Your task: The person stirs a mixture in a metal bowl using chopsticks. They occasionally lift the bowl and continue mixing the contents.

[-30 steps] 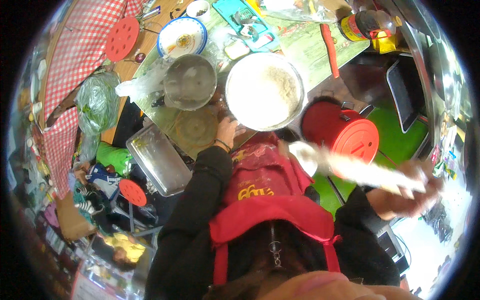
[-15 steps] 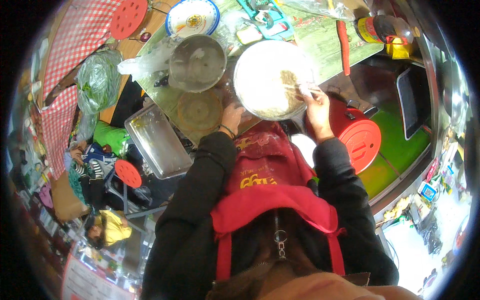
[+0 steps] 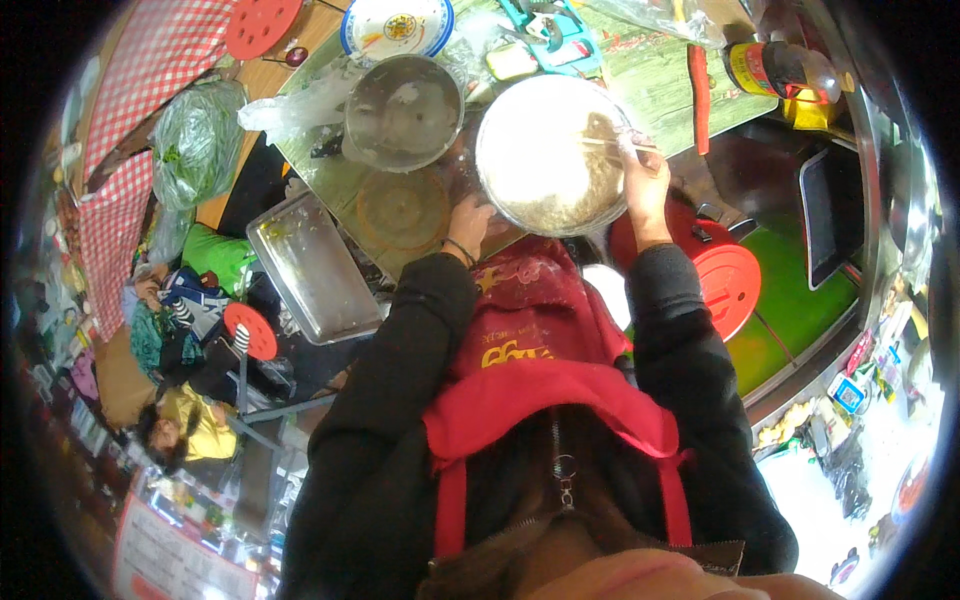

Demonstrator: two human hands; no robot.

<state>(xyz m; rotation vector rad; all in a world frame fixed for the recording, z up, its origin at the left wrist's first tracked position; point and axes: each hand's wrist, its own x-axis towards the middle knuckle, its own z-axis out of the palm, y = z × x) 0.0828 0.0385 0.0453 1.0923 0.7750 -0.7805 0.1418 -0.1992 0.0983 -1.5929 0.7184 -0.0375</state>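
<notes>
A wide round bowl (image 3: 540, 150) stands at the table's near edge, its inside mostly washed out by glare. Pale material shows in it, with a tan patch at the right side. My right hand (image 3: 645, 178) is closed on a pair of light chopsticks (image 3: 600, 146), whose tips reach over that patch. At the bowl's lower left is my left hand (image 3: 468, 225), fingers stretched out toward the rim; whether they touch it I cannot tell. Left of the bowl sit a grey metal pot (image 3: 405, 112) and, nearer me, a round translucent brownish lid or dish (image 3: 402, 210).
A red lidded bucket (image 3: 725, 285) is by my right forearm. An empty-looking metal tray (image 3: 318, 270) lies to the left. Farther back are a blue-rimmed plate (image 3: 398, 27), a teal basket (image 3: 565, 45), a red strip (image 3: 698, 100) and a dark bottle (image 3: 780, 70). People sit at lower left.
The chopsticks and my right hand have shifted a little up and right over the bowl. My left hand stays by its lower left side. The whole view has shifted slightly.
</notes>
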